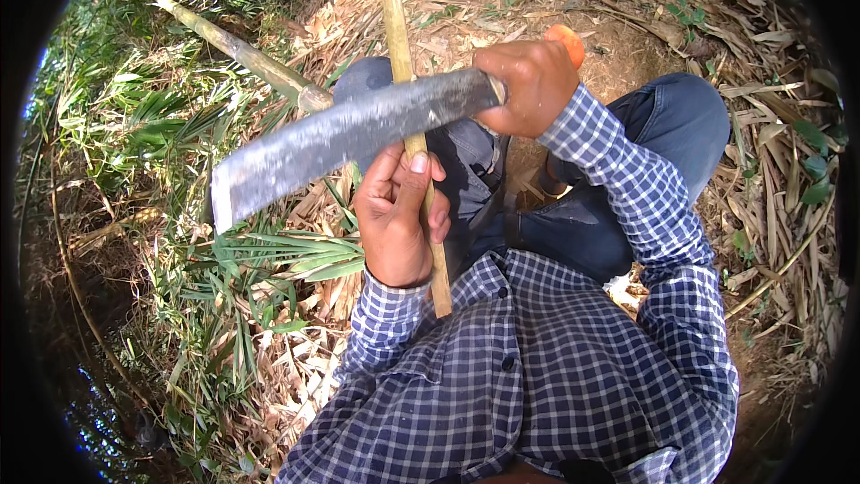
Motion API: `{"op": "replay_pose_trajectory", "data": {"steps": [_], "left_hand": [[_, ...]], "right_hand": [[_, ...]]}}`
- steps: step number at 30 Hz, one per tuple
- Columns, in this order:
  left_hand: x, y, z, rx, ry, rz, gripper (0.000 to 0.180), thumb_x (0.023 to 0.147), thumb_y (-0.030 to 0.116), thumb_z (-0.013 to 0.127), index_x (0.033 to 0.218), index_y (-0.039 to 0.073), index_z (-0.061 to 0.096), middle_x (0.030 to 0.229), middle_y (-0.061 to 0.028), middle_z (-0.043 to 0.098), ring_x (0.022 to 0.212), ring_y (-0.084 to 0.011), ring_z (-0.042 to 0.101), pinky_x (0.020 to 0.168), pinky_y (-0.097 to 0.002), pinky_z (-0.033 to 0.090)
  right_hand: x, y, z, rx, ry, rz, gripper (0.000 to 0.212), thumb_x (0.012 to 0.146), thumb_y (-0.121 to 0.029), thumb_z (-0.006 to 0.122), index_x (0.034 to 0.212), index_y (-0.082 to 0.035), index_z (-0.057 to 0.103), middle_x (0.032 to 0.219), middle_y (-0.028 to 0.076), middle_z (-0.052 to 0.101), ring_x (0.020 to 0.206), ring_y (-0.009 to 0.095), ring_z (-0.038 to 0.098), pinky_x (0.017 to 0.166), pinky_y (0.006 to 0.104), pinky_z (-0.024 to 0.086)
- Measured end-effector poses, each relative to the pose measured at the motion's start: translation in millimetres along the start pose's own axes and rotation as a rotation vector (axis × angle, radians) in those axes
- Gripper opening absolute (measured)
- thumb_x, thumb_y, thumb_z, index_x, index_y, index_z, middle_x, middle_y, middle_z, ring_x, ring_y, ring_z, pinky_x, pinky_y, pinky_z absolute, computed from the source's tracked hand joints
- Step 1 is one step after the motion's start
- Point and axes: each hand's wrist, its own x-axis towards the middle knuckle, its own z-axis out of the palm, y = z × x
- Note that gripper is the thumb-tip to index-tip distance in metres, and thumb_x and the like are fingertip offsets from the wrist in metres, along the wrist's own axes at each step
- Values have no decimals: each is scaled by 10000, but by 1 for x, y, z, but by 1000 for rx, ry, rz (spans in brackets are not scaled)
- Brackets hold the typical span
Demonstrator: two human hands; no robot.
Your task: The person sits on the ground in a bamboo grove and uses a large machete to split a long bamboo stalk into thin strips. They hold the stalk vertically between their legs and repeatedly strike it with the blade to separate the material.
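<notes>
My right hand (527,85) is wrapped round the orange handle of a machete (349,139), its wide grey blade reaching out to the left. The blade crosses in front of a split bamboo strip (397,31), covering part of it; whether the edge touches the strip I cannot tell. Just below the blade, my left hand (403,202) grips the strip between thumb and fingers. The strip stands nearly lengthwise before me, its far end beyond the blade and its lower end (440,291) near my shirt front.
A bamboo pole (237,49) lies at the far left, running toward my knee. Green leaves (305,255) and dry bamboo litter (305,358) cover the ground at left. More dry leaves (761,161) lie at right. My bent legs (672,125) are close under the blade and strip.
</notes>
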Motion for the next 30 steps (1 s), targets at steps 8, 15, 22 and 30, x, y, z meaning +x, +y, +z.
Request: {"op": "replay_pose_trajectory", "data": {"steps": [8, 15, 22, 30], "left_hand": [[-5, -2, -2, -21, -22, -11, 510, 997, 114, 526, 1463, 2, 354, 862, -59, 569, 464, -72, 440, 370, -215, 341], [-7, -3, -3, -37, 1, -42, 508, 1000, 99, 510, 1467, -2, 337, 864, -77, 563, 467, -72, 437, 366, -216, 332], [-11, -5, -2, -24, -29, -18, 490, 999, 109, 517, 1460, 24, 374, 836, -44, 555, 459, -52, 426, 364, -202, 332], [-21, -10, -4, 35, -57, -48, 487, 1007, 116, 491, 1469, 32, 357, 847, -54, 528, 435, -43, 421, 350, -185, 342]], "right_hand": [[-2, 0, 1, 17, 13, 13, 261, 619, -249, 757, 733, -65, 613, 639, 108, 611, 595, 312, 623, 518, 422, 457], [-5, -8, 5, 9, 7, -3, 252, 596, -231, 734, 722, -58, 600, 622, 103, 589, 595, 317, 617, 514, 436, 463], [-1, 1, 3, -40, 13, 50, 217, 634, -239, 740, 726, -85, 619, 631, 88, 613, 588, 300, 632, 501, 417, 464], [1, 8, 0, -46, 79, 64, 219, 636, -241, 740, 750, -80, 646, 627, 99, 613, 576, 315, 626, 506, 429, 467]]}}
